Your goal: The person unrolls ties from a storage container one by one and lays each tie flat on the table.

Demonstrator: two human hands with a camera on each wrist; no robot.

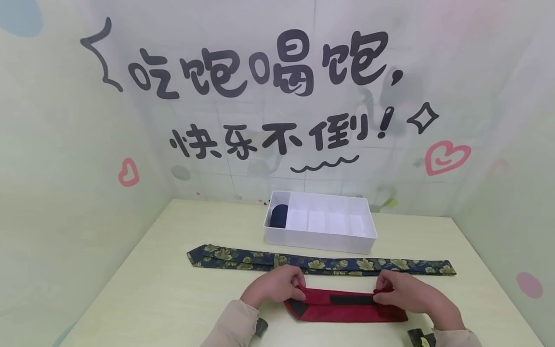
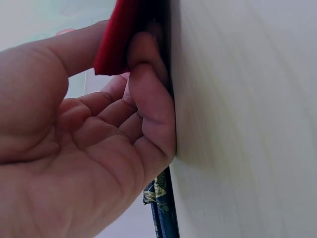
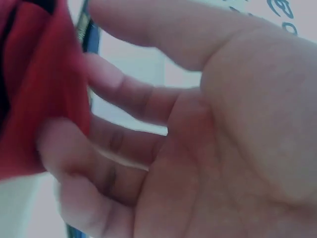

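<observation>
A red necktie, folded into a flat band with dark lining at its pointed left end and a black strip along it, lies near the front of the table. My left hand pinches its upper left edge between thumb and curled fingers; the left wrist view shows the red fabric in that grip, against the tabletop. At the right end my right hand holds the upper edge, with fingers on both sides of the fabric. Just behind lies a navy necktie with yellow-green flowers, folded lengthwise.
A white divided box stands at the back of the table. Its left compartment contains a rolled dark blue item. Pale walls with printed lettering enclose the table at the back and sides.
</observation>
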